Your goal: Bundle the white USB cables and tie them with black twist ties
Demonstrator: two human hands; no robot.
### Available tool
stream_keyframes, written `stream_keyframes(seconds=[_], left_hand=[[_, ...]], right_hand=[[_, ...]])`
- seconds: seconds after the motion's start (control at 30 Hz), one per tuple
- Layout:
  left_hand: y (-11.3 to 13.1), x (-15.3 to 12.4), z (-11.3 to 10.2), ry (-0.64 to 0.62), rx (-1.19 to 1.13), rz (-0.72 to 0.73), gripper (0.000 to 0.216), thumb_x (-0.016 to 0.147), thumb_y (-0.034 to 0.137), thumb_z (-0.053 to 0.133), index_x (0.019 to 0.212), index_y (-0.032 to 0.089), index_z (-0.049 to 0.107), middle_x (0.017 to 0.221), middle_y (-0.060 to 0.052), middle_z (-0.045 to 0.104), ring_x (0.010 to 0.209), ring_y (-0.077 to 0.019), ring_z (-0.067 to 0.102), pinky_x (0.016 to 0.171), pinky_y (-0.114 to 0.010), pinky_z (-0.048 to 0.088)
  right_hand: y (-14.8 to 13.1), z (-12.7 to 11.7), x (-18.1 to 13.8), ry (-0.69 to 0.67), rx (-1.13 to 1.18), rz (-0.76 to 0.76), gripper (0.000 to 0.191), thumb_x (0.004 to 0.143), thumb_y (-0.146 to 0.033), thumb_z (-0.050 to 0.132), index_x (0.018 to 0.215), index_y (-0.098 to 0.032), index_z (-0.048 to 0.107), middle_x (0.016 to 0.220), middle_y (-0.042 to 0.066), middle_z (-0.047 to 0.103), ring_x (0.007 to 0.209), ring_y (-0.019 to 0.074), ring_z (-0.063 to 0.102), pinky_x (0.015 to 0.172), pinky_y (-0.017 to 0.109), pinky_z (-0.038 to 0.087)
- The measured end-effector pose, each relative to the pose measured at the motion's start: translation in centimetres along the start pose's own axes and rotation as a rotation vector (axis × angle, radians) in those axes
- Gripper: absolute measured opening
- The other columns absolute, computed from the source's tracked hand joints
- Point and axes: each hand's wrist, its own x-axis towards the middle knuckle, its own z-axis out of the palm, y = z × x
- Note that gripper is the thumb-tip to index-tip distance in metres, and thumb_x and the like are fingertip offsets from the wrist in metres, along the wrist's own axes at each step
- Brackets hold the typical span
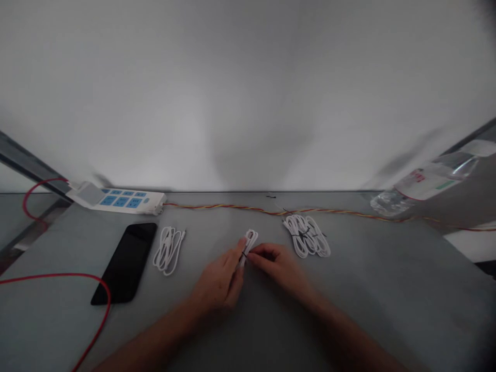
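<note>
Both my hands meet at the middle of the grey table (387,289). My left hand (219,281) is closed round a folded white cable bundle (250,238), whose far end sticks out above my fingers. Pinching at a thin dark tie round the same bundle is my right hand (277,263), fingers pressed together. A loose coiled white cable (168,249) lies to the left. To the right sits a heap of tied white cables (307,235).
A black phone (126,261) lies at the left, with a red cable (98,289) curving past it. A white and blue power strip (118,199) and a twisted red-yellow wire (232,207) run along the back wall. A plastic bottle (426,186) lies at the right.
</note>
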Motion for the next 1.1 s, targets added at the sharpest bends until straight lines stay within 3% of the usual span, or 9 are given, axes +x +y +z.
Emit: stream_keyframes(seconds=[0.23,0.33,0.43,0.53,0.6,0.67,0.83,1.0,1.1], left_hand=[[-1.4,0.2,-1.8,-0.107,0.014,0.205,0.071,0.079,0.007,0.041,0.146,0.022,0.026,0.103,-0.009,0.068,0.092,-0.0219,0.063,0.081,-0.037,0.052],[-1.8,0.3,-1.6,-0.040,0.112,0.240,0.063,0.080,0.012,0.047,0.141,0.025,0.038,0.099,-0.008,0.066,0.089,-0.0215,0.061,0.078,-0.037,0.052],[-1.9,0.4,-1.3,0.088,0.146,0.216,0.044,0.082,0.020,0.054,0.126,0.026,0.056,0.112,-0.012,0.060,0.096,-0.0226,0.059,0.075,-0.035,0.052],[-1.8,0.6,-1.1,0.147,0.069,0.243,0.036,0.083,0.020,0.057,0.119,0.023,0.060,0.124,-0.013,0.057,0.110,-0.0247,0.056,0.084,-0.038,0.051],[-1.6,0.6,-1.0,0.144,0.010,0.266,0.034,0.083,0.019,0.057,0.117,0.022,0.060,0.117,-0.011,0.064,0.108,-0.0228,0.059,0.091,-0.039,0.048],[-1.5,0.5,-0.7,0.146,-0.025,0.188,0.031,0.084,0.021,0.058,0.115,0.020,0.060,0.104,-0.009,0.070,0.097,-0.0207,0.065,0.088,-0.036,0.050],[-1.1,0.3,-0.3,0.108,-0.122,-0.183,0.029,0.087,0.031,0.055,0.112,0.017,0.060,0.073,-0.002,0.072,0.053,-0.0124,0.061,0.055,-0.024,0.049],[-1.4,0.4,-0.9,0.029,-0.197,-0.035,0.031,0.088,0.018,0.044,0.112,0.019,0.064,0.091,-0.005,0.073,0.077,-0.0146,0.068,0.073,-0.026,0.051],[-1.8,0.4,-1.1,-0.006,-0.198,-0.022,0.043,0.083,0.018,0.049,0.125,0.018,0.056,0.086,-0.004,0.073,0.069,-0.0135,0.065,0.068,-0.025,0.051]], right_hand=[[0.0,-1.2,0.0,-0.172,0.105,0.122,0.032,0.073,-0.049,0.067,0.073,-0.016,0.065,0.057,-0.003,0.055,0.047,0.0077,0.047,0.048,0.022,0.036],[0.0,-1.4,-0.1,-0.254,0.155,0.149,0.034,0.073,-0.050,0.067,0.073,-0.016,0.064,0.058,-0.004,0.056,0.046,0.0071,0.048,0.047,0.021,0.037],[-0.2,-1.5,-0.1,-0.292,0.191,0.151,0.035,0.071,-0.051,0.068,0.072,-0.016,0.064,0.059,-0.004,0.055,0.048,0.0074,0.048,0.048,0.021,0.038],[-0.4,-1.5,-0.3,-0.300,0.182,0.141,0.037,0.070,-0.053,0.068,0.072,-0.016,0.064,0.061,-0.003,0.056,0.052,0.0087,0.049,0.052,0.023,0.041],[-0.4,-1.5,-0.3,-0.296,0.136,0.129,0.036,0.072,-0.053,0.066,0.072,-0.017,0.064,0.062,-0.003,0.056,0.053,0.0092,0.049,0.053,0.023,0.041],[-0.3,-1.3,-0.4,-0.281,0.062,0.092,0.034,0.075,-0.050,0.064,0.071,-0.017,0.064,0.060,-0.003,0.054,0.053,0.0095,0.047,0.052,0.023,0.039],[-0.1,-0.6,-0.6,-0.193,-0.145,-0.068,0.025,0.084,-0.038,0.058,0.071,-0.018,0.066,0.060,-0.002,0.056,0.057,0.0110,0.047,0.054,0.023,0.037],[-0.1,-0.6,-0.5,-0.133,-0.229,-0.099,0.023,0.086,-0.036,0.055,0.076,-0.019,0.066,0.062,-0.002,0.057,0.057,0.0113,0.048,0.053,0.022,0.037],[-0.4,-0.9,-0.6,-0.116,-0.221,-0.095,0.025,0.086,-0.037,0.053,0.073,-0.019,0.064,0.060,-0.002,0.056,0.055,0.0114,0.049,0.053,0.023,0.037]])
